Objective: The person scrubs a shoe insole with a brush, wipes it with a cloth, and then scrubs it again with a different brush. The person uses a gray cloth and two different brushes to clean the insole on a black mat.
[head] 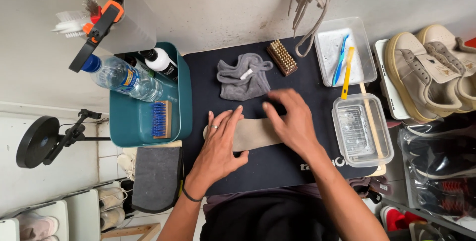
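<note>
Both hands rest flat on a beige insole (258, 133) lying crosswise on the dark mat (277, 164) that covers the worktop. The left hand (220, 142) presses its spread fingers on the insole's left end, its grip released, a ring on one finger and a dark band at the wrist. The right hand (292, 122) lies palm down over the insole's right part, grip also released, fingers pointing left. Just beyond the hands sits a crumpled grey cloth (244, 76), with a wooden brush (281, 57) beside it to the right. Far right stand two clear tubs (361, 131), one holding toothbrushes (343, 65). A teal bin (133, 122) with bottles stands at the left.
</note>
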